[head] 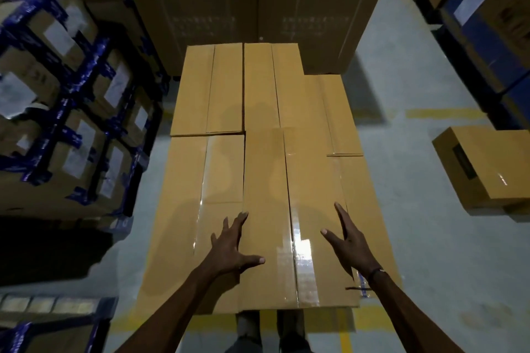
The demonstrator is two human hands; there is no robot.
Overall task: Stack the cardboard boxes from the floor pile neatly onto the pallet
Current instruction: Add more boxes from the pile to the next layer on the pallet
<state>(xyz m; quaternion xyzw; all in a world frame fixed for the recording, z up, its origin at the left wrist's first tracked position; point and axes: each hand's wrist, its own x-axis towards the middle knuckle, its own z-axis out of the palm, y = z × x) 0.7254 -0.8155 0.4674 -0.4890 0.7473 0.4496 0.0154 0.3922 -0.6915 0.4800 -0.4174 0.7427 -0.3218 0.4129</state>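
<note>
The stacked boxes (258, 152) cover the pallet entirely; it is hidden beneath them. The nearest box (286, 209) lies topmost in the front row. The left hand (229, 249) and right hand (348, 246) rest on its edges, fingers spread. One loose box (487, 166) sits on the floor (401, 123), cut off at the frame's right edge.

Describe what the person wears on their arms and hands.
Both forearms are bare, with no sleeves in view and no gloves. The left hand shows no ring or band. The right hand has a thin dark band around the wrist. Nothing else worn can be made out.
</note>
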